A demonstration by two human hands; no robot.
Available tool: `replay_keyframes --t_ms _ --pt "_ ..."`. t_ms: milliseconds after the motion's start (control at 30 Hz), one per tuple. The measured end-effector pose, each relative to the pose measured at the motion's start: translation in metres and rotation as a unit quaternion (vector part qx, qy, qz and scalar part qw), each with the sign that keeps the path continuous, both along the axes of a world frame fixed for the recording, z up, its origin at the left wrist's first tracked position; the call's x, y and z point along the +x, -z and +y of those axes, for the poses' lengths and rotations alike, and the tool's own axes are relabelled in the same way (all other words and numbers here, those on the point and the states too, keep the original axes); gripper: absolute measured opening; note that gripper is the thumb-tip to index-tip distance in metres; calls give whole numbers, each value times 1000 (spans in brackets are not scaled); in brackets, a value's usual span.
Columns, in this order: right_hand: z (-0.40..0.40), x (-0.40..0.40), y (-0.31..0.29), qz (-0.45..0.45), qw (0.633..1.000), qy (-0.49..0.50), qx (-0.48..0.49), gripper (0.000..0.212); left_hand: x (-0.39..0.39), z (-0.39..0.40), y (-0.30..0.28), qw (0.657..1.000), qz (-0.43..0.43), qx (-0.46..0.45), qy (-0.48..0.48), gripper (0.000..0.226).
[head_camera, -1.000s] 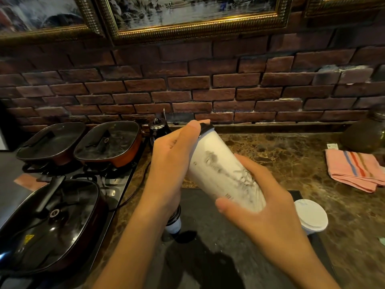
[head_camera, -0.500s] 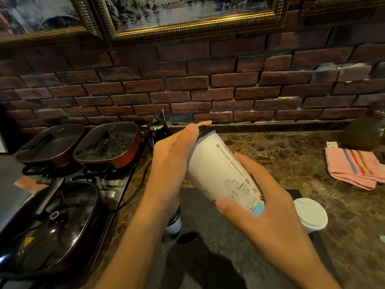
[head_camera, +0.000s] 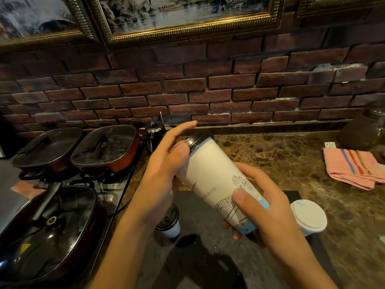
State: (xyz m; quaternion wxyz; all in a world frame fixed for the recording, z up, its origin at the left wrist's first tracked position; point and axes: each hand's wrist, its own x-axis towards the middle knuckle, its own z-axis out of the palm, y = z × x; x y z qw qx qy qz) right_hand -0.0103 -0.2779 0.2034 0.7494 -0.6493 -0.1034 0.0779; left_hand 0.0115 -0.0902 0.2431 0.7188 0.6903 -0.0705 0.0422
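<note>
Bottle [head_camera: 210,176] turned, black cap [head_camera: 199,139] on, right hand [head_camera: 268,217] clamped round it, left hand [head_camera: 164,167] grip apart

We work with two bare hands. Our left hand [head_camera: 164,163], left of the white flask [head_camera: 212,176], and our right hand [head_camera: 268,207], at the flask's lower right, are uncovered. Both forearms [head_camera: 129,236] are bare to the frame edge. The thumbnails [head_camera: 239,195] are short and plain.

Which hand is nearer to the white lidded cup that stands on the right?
The right. The right hand, gripping the lower end of the white bottle, is just left of the white lidded cup. The left hand touches the bottle's black top, farther left.
</note>
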Motion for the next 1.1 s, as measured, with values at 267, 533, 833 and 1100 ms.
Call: replay_keyframes --t_ms 267,533,833,1100 --pt "26 -5 3 218 906 -125 340 72 -4 -11 14 992 13 -125 32 74" --pt "28 -12 0 -51 983 59 -164 89 -2 -16 9 993 -12 -97 -64 51" --pt "20 -16 -12 28 997 -22 64 69 -3 -8 -2 993 -25 -119 -6 63" --pt "20 -18 -5 198 907 -154 338 62 -4 -8 1 991 -34 -128 1 59"
